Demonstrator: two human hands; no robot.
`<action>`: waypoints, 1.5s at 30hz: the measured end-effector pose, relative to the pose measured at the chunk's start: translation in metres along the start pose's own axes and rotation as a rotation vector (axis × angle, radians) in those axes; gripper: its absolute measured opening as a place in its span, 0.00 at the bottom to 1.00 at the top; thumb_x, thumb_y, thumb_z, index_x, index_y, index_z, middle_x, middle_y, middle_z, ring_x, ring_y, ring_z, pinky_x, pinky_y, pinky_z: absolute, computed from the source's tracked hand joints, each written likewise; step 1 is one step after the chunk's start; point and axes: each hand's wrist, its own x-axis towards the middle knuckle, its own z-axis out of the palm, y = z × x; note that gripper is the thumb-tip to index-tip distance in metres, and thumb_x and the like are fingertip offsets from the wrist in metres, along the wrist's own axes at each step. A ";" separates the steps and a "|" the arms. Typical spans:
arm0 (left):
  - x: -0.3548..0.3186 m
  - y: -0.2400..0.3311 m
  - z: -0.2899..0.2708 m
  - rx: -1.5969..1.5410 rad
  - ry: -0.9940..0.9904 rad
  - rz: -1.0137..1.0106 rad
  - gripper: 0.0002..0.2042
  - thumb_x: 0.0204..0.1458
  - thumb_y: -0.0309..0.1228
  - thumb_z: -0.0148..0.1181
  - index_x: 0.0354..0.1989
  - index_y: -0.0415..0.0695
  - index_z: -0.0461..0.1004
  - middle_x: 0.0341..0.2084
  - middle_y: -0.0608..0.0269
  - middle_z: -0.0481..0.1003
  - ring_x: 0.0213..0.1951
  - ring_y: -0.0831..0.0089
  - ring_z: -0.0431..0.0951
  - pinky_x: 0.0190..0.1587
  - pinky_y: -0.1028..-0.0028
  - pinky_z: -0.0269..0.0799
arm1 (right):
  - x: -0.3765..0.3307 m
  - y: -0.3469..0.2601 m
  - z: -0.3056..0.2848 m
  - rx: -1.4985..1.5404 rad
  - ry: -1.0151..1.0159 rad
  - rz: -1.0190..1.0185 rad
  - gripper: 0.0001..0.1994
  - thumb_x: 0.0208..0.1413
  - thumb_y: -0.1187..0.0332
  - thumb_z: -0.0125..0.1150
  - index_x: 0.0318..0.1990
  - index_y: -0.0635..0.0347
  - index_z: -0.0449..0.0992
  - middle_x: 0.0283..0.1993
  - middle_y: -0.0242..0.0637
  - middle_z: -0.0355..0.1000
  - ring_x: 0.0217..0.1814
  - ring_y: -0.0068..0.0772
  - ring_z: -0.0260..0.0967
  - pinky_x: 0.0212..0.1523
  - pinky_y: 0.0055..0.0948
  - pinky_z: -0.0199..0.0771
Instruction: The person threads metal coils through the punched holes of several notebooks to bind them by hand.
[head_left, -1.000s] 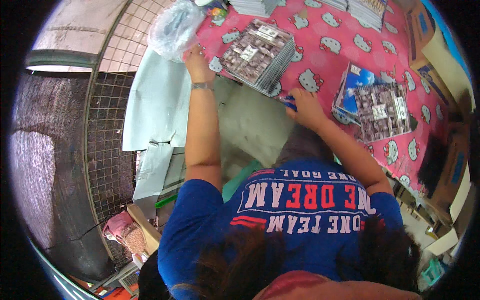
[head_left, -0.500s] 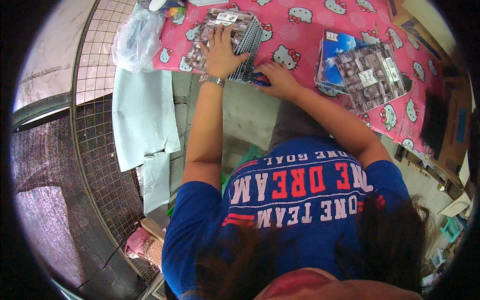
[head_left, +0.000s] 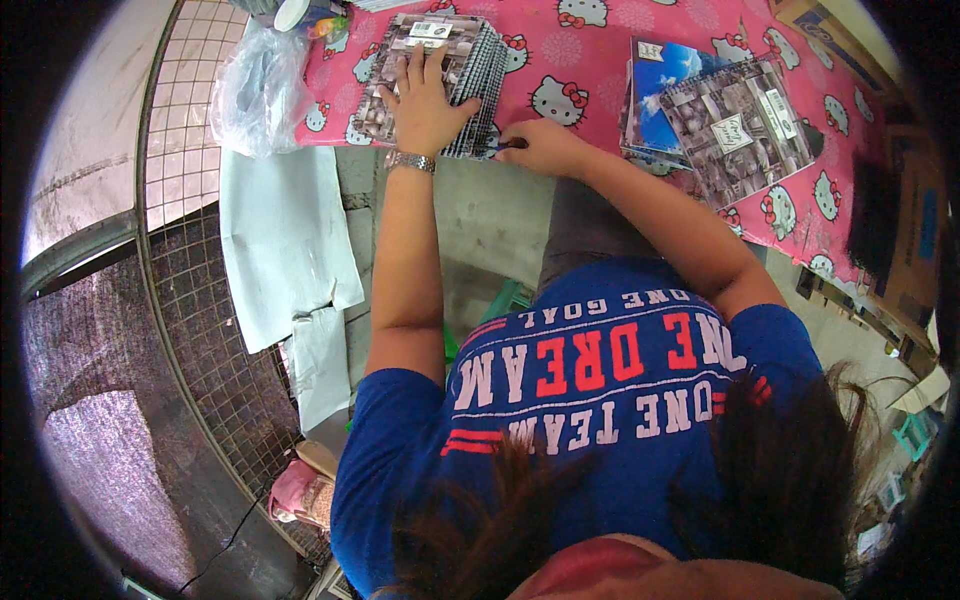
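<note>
My left hand (head_left: 430, 113) lies flat with fingers spread on top of a stack of spiral-bound notebooks (head_left: 455, 62), whose covers carry a grey photo pattern. The coils line up along the stack's right side. At the near right corner of that stack, my right hand (head_left: 545, 148) is closed around a small dark tool (head_left: 513, 143). Its tip points toward the coil ends; most of it is hidden in my fingers, so I cannot make out its kind.
Pink cartoon-cat cloth covers the table (head_left: 560, 60). To the right lie more notebooks, a blue sky-patterned one (head_left: 665, 75) under a grey one (head_left: 738, 130). A clear plastic bag (head_left: 262, 95) hangs over the left edge. Cardboard boxes (head_left: 910, 230) stand at right, wire mesh (head_left: 225, 310) at left.
My right hand has closed more tightly, and the blue part seen at its fingers before is hardly visible. The left hand stays on the stack. The whole view has shifted slightly.
</note>
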 end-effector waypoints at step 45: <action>-0.002 0.000 0.000 -0.026 0.000 -0.013 0.45 0.37 0.49 0.71 0.68 0.59 0.55 0.70 0.57 0.51 0.72 0.51 0.45 0.66 0.34 0.35 | -0.003 -0.010 -0.010 -0.439 -0.003 -0.051 0.22 0.48 0.52 0.64 0.51 0.45 0.77 0.54 0.39 0.72 0.59 0.45 0.67 0.58 0.56 0.61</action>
